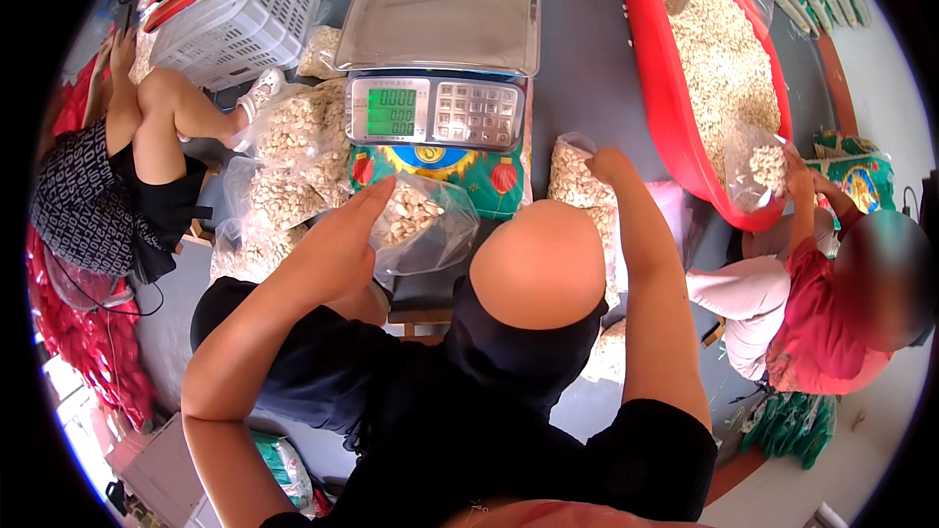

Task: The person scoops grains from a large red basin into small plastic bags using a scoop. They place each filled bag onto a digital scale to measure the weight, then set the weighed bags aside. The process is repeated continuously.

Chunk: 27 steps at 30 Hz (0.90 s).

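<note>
My left hand (354,227) is closed on the edge of a clear plastic bag (428,225) partly filled with pale nuts, held low over my lap. Off to the right, my right hand (612,166) has its fingers curled at the top of a filled bag of nuts (575,176) standing on the floor. Ahead of both hands, a digital scale (445,112) with a lit green display rests on a green printed sack (489,191). Nothing lies on its steel pan (440,24).
Filled nut bags (286,198) are piled left of the scale. A white plastic crate (245,24) stands behind them. At right, a long red tub (653,88) holds loose nuts; a co-worker (822,323) holds a bag over it. Another person (108,166) sits at left.
</note>
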{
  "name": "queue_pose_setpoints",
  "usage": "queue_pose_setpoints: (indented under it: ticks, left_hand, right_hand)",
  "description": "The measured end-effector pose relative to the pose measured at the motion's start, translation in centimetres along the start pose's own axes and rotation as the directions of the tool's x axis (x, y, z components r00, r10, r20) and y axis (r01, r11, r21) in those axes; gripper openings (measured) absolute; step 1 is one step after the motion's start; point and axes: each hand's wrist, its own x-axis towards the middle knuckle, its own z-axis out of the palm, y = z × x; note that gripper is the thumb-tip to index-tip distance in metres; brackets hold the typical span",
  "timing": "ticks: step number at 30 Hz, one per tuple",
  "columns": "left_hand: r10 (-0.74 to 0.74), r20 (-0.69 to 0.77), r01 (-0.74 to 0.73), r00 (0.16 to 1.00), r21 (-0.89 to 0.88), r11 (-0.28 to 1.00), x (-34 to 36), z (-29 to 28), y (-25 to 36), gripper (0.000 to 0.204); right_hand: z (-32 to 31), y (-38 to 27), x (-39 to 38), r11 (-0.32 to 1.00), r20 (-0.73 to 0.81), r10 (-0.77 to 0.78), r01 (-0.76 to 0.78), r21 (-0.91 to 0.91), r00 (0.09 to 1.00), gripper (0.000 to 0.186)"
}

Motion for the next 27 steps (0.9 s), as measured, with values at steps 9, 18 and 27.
queue_pose_setpoints:
  ticks: [9,18,27]
  left_hand:
    - [0.056,0.076,-0.065,0.996,0.122,0.990,-0.6,0.4,-0.3,0.078]
    - [0.099,0.100,-0.117,0.990,0.202,0.972,-1.3,0.5,-0.3,0.078]
    - [0.175,0.077,-0.188,0.982,0.220,0.957,-0.9,1.8,-0.5,0.068]
  right_hand:
    - [-9.3,-1.5,-5.6,0.952,-0.200,-0.249,0.202,-0.231,0.947,0.034]
    - [-31.2,-12.8,-10.1,0.900,-0.752,-0.282,0.435,0.007,0.596,0.030]
    - [-35.2,-24.1,0.3,0.906,-0.753,-0.419,0.297,-0.303,0.508,0.041]
